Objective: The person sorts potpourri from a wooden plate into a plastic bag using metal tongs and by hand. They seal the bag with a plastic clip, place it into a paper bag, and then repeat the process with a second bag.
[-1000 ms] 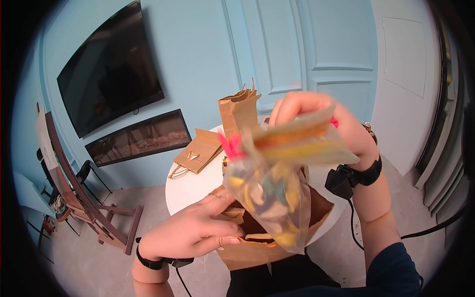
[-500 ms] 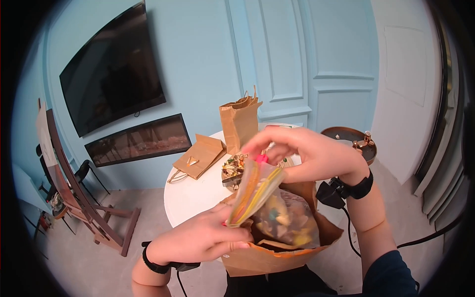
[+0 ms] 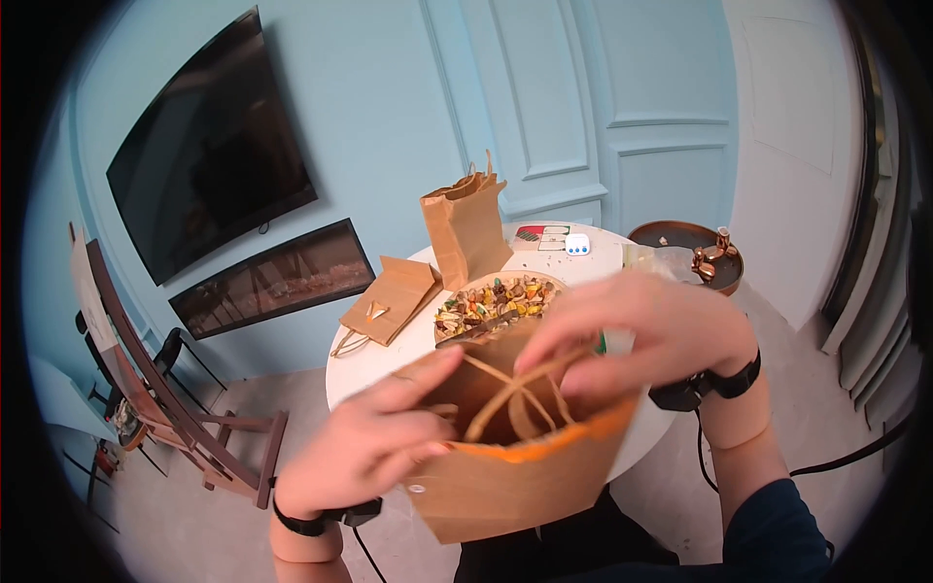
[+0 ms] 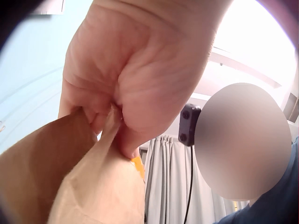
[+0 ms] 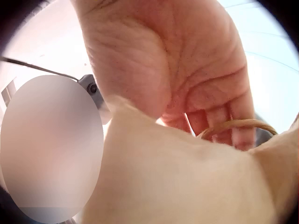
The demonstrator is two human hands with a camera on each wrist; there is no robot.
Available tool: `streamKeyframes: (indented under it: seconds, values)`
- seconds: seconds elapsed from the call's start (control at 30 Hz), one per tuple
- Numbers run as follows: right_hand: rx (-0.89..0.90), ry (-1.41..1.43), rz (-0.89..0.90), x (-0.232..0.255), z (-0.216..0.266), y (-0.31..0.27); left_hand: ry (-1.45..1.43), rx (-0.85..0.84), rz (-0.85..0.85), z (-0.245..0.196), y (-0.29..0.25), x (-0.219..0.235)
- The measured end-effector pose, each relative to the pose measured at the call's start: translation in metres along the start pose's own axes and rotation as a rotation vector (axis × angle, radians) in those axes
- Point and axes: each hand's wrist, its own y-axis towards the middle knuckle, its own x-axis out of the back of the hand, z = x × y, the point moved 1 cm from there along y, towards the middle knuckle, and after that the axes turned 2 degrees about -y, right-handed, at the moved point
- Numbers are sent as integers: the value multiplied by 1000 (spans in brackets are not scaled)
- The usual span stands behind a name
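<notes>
A brown paper bag (image 3: 515,486) with an orange strip along its front rim stands open at the person's lap, at the near table edge. My left hand (image 3: 374,428) grips the bag's left side, thumb outside and fingers over the rim; the left wrist view shows the folded paper (image 4: 100,172) in that grasp. Over the right side of the mouth, my right hand (image 3: 646,335) has loosely bent fingers touching the twisted paper handle (image 3: 515,389). In the right wrist view, the handle (image 5: 238,123) crosses before those fingers. The bag's inside is mostly hidden.
On the white round table (image 3: 364,374) lies a bowl of colourful small pieces (image 3: 496,296). Behind are an upright paper bag (image 3: 466,228), a flat paper bag (image 3: 389,301) and a small white box (image 3: 577,244). A round dark tray (image 3: 680,238) stands at the right.
The clear zip bag of colourful pieces went down into the paper bag's mouth and is out of sight there. My right hand has let go of it and moved to the handle.
</notes>
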Motion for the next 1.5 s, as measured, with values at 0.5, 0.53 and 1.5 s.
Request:
streamKeyframes:
  seconds: [0.5,0.53,1.5]
  values:
    - [-176,941,-965,-71,-227,7,577,562,-784,104,-83,129]
    - [-167,950,-962,-84,-238,11,642,512,-794,116,-81,131]
    - [-261,1441,-1052,-133,-253,10,925,244,-741,170,4,20]
